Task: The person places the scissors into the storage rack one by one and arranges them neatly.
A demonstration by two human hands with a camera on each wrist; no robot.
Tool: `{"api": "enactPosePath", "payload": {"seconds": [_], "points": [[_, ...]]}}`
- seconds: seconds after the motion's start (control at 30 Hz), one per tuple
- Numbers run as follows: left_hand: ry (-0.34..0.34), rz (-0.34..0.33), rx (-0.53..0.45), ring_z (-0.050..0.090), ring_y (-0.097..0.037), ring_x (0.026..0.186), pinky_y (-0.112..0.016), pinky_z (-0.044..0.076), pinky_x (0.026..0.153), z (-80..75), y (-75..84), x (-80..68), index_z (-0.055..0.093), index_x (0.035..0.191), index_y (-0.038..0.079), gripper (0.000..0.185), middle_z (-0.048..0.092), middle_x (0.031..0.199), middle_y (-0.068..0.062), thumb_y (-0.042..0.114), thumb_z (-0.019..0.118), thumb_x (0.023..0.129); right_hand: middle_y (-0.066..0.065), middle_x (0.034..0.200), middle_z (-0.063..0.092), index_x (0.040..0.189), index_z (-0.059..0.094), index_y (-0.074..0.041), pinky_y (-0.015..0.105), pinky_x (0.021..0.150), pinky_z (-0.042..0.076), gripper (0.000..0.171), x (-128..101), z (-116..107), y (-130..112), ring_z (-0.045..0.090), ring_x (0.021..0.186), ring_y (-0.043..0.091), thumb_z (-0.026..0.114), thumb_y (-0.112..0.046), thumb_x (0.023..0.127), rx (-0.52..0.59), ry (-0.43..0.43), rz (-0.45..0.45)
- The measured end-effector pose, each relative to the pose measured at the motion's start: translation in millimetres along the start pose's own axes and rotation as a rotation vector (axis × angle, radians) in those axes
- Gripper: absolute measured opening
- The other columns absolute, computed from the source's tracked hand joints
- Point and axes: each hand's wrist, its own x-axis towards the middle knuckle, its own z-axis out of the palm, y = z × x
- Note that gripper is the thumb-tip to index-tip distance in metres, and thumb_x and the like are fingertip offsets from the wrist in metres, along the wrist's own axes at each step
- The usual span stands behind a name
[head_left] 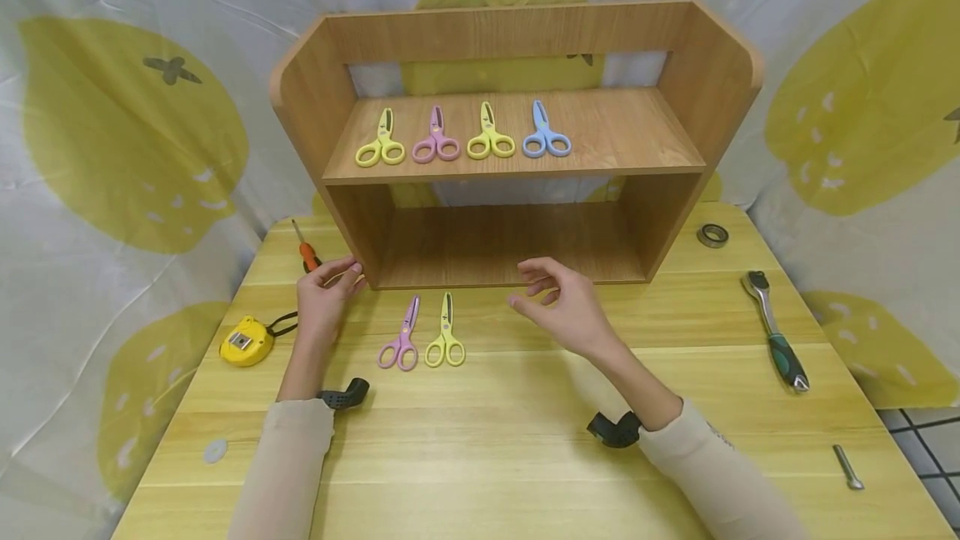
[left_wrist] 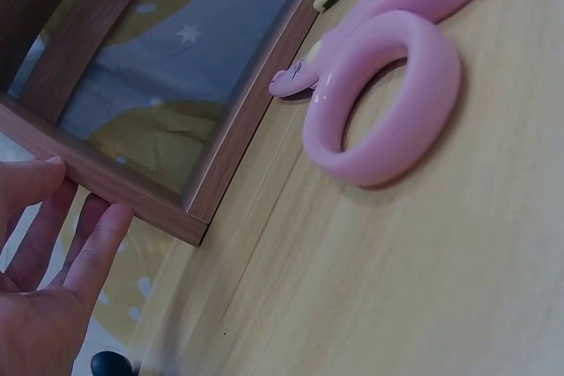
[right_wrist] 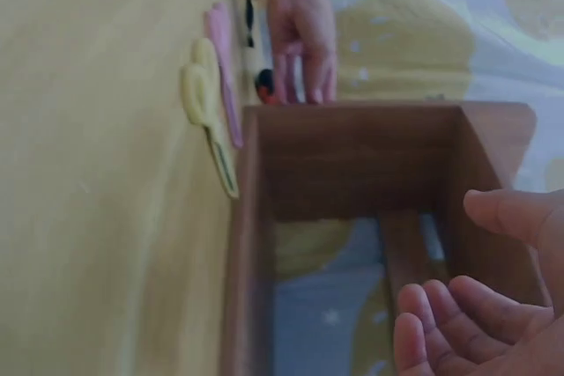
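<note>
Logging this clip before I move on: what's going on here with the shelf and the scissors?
A person sits at a wooden table facing a small wooden shelf. Four scissors lie in a row on its upper board; a pink pair and a yellow pair lie on the table in front. The left hand touches the shelf's lower left corner. The right hand hovers open by the lower opening, holding nothing.

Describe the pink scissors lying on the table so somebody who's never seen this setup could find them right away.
Start at the wooden shelf unit standing at the back of the yellow table. Just in front of its open bottom compartment, two pairs of scissors lie side by side on the tabletop, between the left hand and the right hand. The pink scissors are the left pair; their neighbour, the yellow scissors, differs in colour.
</note>
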Motion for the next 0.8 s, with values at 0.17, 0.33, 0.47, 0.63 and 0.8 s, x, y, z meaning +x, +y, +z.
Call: {"api": "enactPosePath", "payload": {"seconds": [0.17, 0.33, 0.47, 0.63, 0.8], "points": [[-0.009, -0.013, 0.009, 0.075, -0.019, 0.099, -0.044, 0.059, 0.098, 4.0, 9.8, -5.2, 0.068, 0.120, -0.013, 0.029, 0.069, 0.106, -0.009, -0.007, 0.071, 0.092, 0.005, 0.123, 0.069, 0.131, 0.065, -0.015, 0.043, 0.088, 0.063, 0.048, -4.3, 27.4, 11.5, 0.067, 0.104, 0.024, 0.082, -0.029, 0.089, 0.019, -0.053, 0.038], [-0.005, -0.012, -0.003, 0.075, -0.018, 0.098, -0.042, 0.059, 0.097, 3.3, 6.0, -2.5, 0.068, 0.121, -0.012, 0.031, 0.069, 0.107, -0.007, -0.004, 0.073, 0.092, 0.014, 0.127, 0.068, 0.133, 0.064, -0.010, 0.043, 0.088, 0.065, 0.052, -5.8, 53.4, 23.3, 0.067, 0.102, 0.025, 0.084, -0.029, 0.089, 0.029, -0.101, 0.051], [-0.012, -0.013, 0.011, 0.075, -0.018, 0.098, -0.043, 0.059, 0.098, 5.1, 9.9, -5.9, 0.066, 0.123, -0.014, 0.032, 0.069, 0.106, -0.006, -0.005, 0.072, 0.093, 0.016, 0.127, 0.068, 0.133, 0.064, -0.004, 0.045, 0.087, 0.065, 0.054, -6.8, 69.2, 26.9, 0.068, 0.103, 0.028, 0.084, -0.026, 0.088, 0.038, -0.128, 0.048], [-0.010, -0.017, 0.020, 0.075, -0.020, 0.098, -0.045, 0.059, 0.100, 6.6, 13.9, -9.6, 0.066, 0.122, -0.015, 0.032, 0.070, 0.105, -0.007, -0.005, 0.072, 0.093, 0.014, 0.126, 0.068, 0.132, 0.064, -0.004, 0.036, 0.084, 0.063, 0.056, -7.6, 83.7, 28.4, 0.067, 0.102, 0.027, 0.086, -0.028, 0.087, 0.026, -0.157, 0.059], [-0.003, -0.019, -0.002, 0.075, -0.019, 0.100, -0.044, 0.058, 0.100, 1.5, 3.2, -2.7, 0.066, 0.123, -0.013, 0.032, 0.069, 0.108, -0.008, -0.004, 0.072, 0.093, 0.016, 0.124, 0.069, 0.133, 0.062, -0.002, 0.038, 0.085, 0.063, 0.060, -8.3, 92.2, 26.6, 0.067, 0.103, 0.028, 0.087, -0.028, 0.084, 0.017, -0.178, 0.085]]}}
